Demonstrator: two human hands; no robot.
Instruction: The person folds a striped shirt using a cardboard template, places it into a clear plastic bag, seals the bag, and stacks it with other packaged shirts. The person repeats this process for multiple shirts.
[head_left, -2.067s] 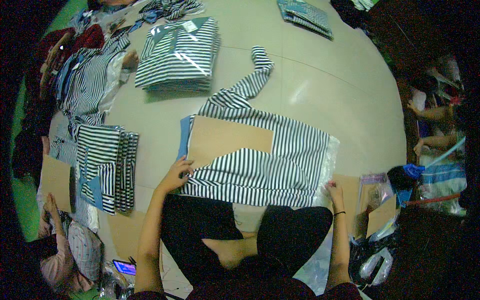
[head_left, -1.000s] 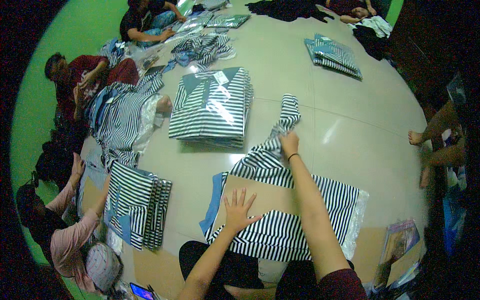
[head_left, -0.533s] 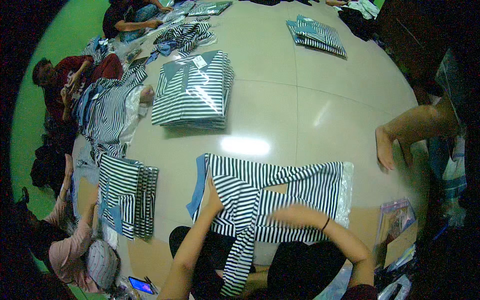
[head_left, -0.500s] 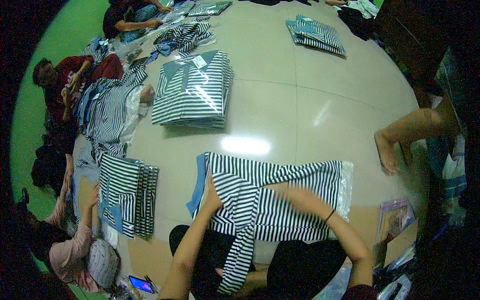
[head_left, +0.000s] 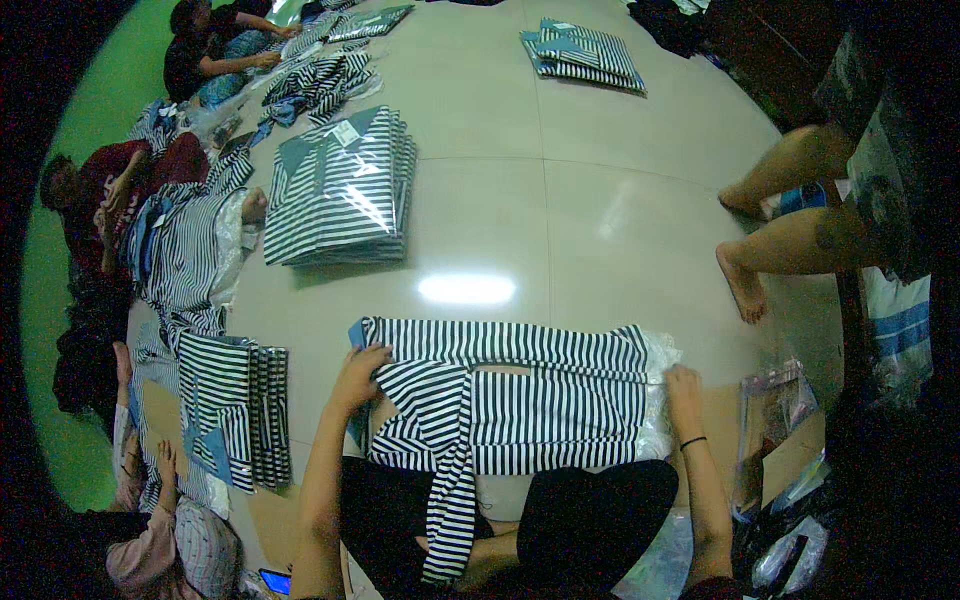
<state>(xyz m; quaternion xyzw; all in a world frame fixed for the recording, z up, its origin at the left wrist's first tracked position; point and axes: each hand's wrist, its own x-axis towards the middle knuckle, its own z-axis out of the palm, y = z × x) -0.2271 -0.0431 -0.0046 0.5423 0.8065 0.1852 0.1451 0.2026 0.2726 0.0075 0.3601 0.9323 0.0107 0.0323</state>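
Note:
A black-and-white striped shirt point(head_left: 550, 420) with a blue collar lies front down before my crossed legs, its far side folded inward. One sleeve hangs toward me over my lap. A strip of brown board shows through a gap in the folds. At the collar end, my left hand point(head_left: 362, 378) has its fingers curled over the shirt's edge. Crinkled clear plastic point(head_left: 658, 365) sticks out past the hem at the right. My right hand point(head_left: 684, 392), with a dark band on its wrist, pinches the outer edge of that plastic.
Stacks of bagged striped shirts stand at the left point(head_left: 232, 400), farther ahead point(head_left: 335, 190) and at the far right point(head_left: 585, 55). People sit among loose shirts along the left. A person's bare foot point(head_left: 740, 285) rests at the right, near plastic bags point(head_left: 775, 410).
My right hand has moved right, off the shirt's middle to the plastic beyond the hem. The far side now lies folded in a straighter band. My left hand has shifted to the collar's outer corner.

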